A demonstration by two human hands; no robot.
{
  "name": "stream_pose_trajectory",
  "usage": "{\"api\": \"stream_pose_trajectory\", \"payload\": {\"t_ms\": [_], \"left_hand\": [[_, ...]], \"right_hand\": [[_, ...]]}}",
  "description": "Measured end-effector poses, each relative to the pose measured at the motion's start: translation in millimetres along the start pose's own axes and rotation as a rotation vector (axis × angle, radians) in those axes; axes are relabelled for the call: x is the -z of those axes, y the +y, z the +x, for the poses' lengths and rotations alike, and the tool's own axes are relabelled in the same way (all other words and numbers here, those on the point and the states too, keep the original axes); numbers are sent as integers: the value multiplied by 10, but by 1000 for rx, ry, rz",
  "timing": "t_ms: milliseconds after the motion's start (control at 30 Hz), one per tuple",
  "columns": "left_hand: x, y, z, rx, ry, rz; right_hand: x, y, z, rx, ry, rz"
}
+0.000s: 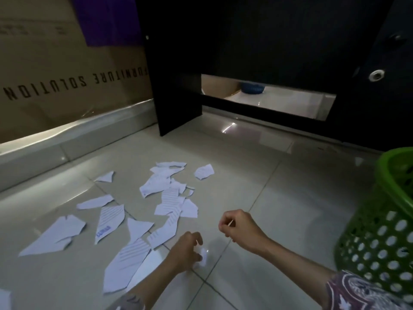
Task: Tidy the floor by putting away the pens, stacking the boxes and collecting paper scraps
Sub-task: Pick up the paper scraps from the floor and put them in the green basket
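Nearest the viewer, two forearms in patterned sleeves (359, 291) reach over a pale tiled floor (279, 198). The left hand (186, 251) is low over the tiles, its fingers curled round a small crumpled paper scrap (202, 257). The right hand (238, 223) is raised slightly beyond it, fingers curled in a loose fist; whether it holds anything cannot be told. To the right stands a green perforated basket (380, 231), partly cut off by the frame edge. Left of the hands and beyond them, torn paper scraps (111, 220), some with printed lines, lie scattered flat on the floor, several overlapping in a cluster (167, 193). Farther back, a white skirting (67, 139) runs along a large cardboard box (55, 74) with inverted lettering. A dark cabinet (245, 41) stands behind; through the gap at its foot a blue object (252, 87) is visible.
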State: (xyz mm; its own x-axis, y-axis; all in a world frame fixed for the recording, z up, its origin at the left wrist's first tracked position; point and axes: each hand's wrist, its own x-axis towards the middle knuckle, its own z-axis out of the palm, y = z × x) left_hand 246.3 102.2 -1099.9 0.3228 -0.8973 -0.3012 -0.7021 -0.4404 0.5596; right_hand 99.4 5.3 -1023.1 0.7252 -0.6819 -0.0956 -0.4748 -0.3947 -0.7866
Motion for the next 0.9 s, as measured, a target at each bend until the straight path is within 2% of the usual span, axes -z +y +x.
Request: {"api": "stream_pose_trajectory", "payload": {"t_ms": [200, 367, 533, 667, 900], "left_hand": [[-279, -101, 132, 64, 33, 96], [-463, -136, 176, 60, 122, -44], [-484, -175, 207, 79, 126, -208], [-210, -276, 170, 87, 147, -426], [442, -846, -61, 202, 241, -544]], "right_hand": [[-168, 81, 94, 5, -34, -41], [-262, 177, 149, -15, -54, -86], [-355, 179, 265, -41, -62, -127], [-526, 57, 407, -31, -109, -174], [-715, -211, 514, 9, -185, -200]]}}
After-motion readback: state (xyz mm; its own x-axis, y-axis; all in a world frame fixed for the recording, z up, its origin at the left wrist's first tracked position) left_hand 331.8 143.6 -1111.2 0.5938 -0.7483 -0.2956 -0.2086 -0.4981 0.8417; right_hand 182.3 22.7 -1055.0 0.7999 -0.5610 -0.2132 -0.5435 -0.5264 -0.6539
